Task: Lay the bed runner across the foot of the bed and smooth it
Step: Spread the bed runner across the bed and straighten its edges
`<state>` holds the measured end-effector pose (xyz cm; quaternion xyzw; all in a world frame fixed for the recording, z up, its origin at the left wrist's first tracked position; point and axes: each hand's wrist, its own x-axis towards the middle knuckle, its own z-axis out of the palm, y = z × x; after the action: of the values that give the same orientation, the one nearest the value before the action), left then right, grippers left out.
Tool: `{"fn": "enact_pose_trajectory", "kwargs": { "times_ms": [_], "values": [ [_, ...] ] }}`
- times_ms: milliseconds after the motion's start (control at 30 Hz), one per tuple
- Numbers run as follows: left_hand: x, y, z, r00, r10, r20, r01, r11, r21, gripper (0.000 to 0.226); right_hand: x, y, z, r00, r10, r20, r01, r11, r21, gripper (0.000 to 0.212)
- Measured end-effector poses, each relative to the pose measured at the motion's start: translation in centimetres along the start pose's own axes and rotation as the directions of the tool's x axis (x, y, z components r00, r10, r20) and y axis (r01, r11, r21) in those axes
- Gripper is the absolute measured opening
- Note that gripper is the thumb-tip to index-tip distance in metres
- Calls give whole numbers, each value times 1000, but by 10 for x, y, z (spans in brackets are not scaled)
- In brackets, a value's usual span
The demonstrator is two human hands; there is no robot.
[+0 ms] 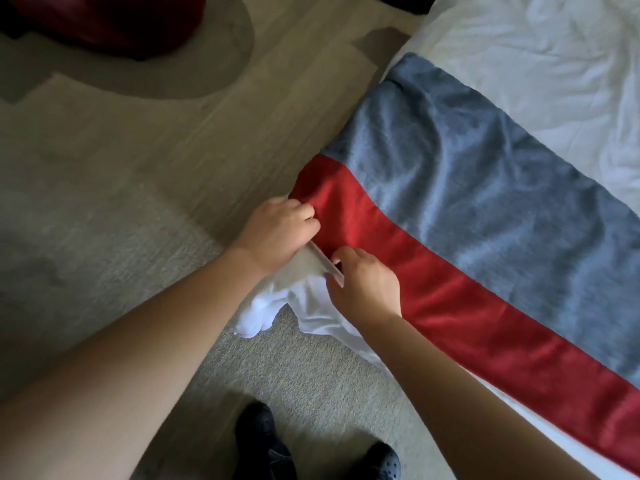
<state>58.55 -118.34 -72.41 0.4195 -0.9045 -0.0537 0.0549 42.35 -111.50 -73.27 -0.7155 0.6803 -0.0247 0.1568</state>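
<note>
A bed runner with a red band (pixel 446 289) and a grey band (pixel 460 181) lies across the foot of the bed (pixel 540 57), which has a white, wrinkled cover. The grey band shows folds. At the runner's near-left corner, my left hand (pixel 277 233) grips the red edge with curled fingers. Just to its right, my right hand (pixel 367 282) pinches the same red edge at the bed's corner. A white sheet (pixel 304 306) hangs loose below both hands, down the side of the bed.
Beige carpet (pixel 104 254) and a strip of wood-look floor (pixel 242 116) lie left of the bed. A dark red rounded object (pixel 104 19) sits at the top left. My dark shoes (pixel 377 459) stand on the carpet at the bottom.
</note>
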Motion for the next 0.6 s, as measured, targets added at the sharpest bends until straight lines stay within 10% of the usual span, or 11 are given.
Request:
{"fn": "enact_pose_trajectory", "kwargs": {
  "times_ms": [133,333,433,600],
  "values": [
    [-11,6,-3,995,-31,97,35,999,-35,22,5,-13,3,996,1,85,4,999,-51,17],
    [-28,-4,-6,950,-307,59,310,900,-306,33,28,-1,-48,922,-353,161,381,902,-202,25],
    [-22,-7,-18,808,-578,-110,477,753,-452,27,65,3,-83,917,-371,148,396,893,-213,31],
    [13,-8,-17,696,-713,84,655,582,-481,27,146,2,-113,873,-425,238,483,821,-305,35]
  ]
}}
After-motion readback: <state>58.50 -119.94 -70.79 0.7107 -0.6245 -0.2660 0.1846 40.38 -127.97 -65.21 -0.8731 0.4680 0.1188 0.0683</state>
